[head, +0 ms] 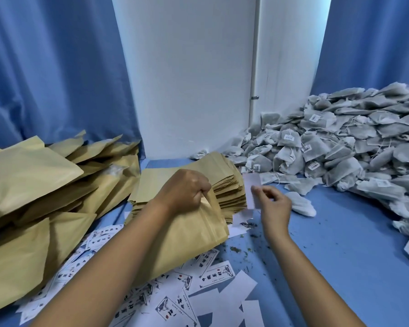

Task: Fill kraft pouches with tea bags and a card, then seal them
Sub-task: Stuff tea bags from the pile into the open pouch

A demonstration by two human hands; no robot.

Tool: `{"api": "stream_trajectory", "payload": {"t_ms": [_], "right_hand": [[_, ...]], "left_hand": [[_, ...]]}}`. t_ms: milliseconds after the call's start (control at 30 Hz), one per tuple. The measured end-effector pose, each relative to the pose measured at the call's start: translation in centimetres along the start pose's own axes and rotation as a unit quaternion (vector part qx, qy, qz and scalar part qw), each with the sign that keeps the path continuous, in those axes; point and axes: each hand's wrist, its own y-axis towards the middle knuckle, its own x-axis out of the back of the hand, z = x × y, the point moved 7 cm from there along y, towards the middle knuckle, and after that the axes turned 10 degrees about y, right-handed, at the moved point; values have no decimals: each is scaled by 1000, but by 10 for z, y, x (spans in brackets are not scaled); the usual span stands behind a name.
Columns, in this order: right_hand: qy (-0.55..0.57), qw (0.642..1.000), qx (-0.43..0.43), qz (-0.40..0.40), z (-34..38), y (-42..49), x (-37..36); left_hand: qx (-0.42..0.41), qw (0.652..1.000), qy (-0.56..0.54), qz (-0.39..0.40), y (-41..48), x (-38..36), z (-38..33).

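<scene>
Left hand: fist gripping top edge of kraft pouch, frame centre.
Right hand: pinching blurred white card, probably blank side up, just right of pouch mouth.
Tea bags: heaped right.
Empty pouch stack: behind hands.

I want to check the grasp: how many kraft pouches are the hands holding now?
1. The left hand grips one kraft pouch by its top edge, above the scattered cards. The right hand pinches a white card, no pouch.
</scene>
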Motion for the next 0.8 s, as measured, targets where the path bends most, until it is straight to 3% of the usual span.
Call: {"api": "stream_trajectory", "payload": {"t_ms": [67, 133, 167, 200, 233, 267, 300, 333, 367, 400, 433, 467, 533, 600, 633, 700, 733, 800], "right_hand": [[-68, 981, 104, 146, 39, -3, -27], [-259, 908, 97, 316, 32, -21, -82], [-388, 875, 48, 284, 18, -28, -92], [-401, 862, 19, 310, -5, -36, -83], [-543, 787, -46, 289, -14, -28, -98], [-587, 756, -109, 267, -18, -29, -99], [-533, 761, -86, 359, -22, -36, -107], [-460, 762, -1, 455, -28, -39, -104], [-351, 781, 5, 516, -26, -59, -107], [-302, 804, -70, 508, -11, -60, -111], [-230, 802, -84, 545, 2, -61, -109], [-178, 847, -71, 495, 6, -45, -100], [-89, 943, -52, 317, 6, -12, -80], [-100, 981, -26, 162, 1, 16, -59], [-114, 980, -59, 152, -2, 22, -58], [-127, 935, -219, 248, -19, 18, -76], [-97, 905, -291, 296, -25, 9, -87], [-21, 885, -353, 302, -24, 0, -102]], "left_hand": [[14, 1000, -15, -17, 0, 1, 0], [22, 998, -50, -41, 3, 3, -4], [15, 997, -61, -48, 7, 4, -10], [1, 997, -63, -47, 11, 4, -17], [-17, 997, -57, -39, 14, 3, -25], [-34, 998, -45, -29, 15, 0, -31], [-44, 998, -33, -23, 14, -2, -33], [-45, 998, -30, -23, 12, -3, -31], [-36, 998, -35, -32, 9, -2, -26], [-20, 998, -42, -46, 5, 0, -18], [-5, 997, -49, -61, 3, 4, -11], [5, 996, -52, -75, 1, 7, -6], [13, 995, -51, -87, 1, 10, -1], [7, 994, -56, -94, 4, 13, -5], [-2, 994, -61, -95, 6, 13, -9], [-28, 993, -64, -90, 10, 12, -21], [-41, 994, -55, -84, 12, 10, -29], [-60, 995, -25, -73, 14, 7, -44]]}}
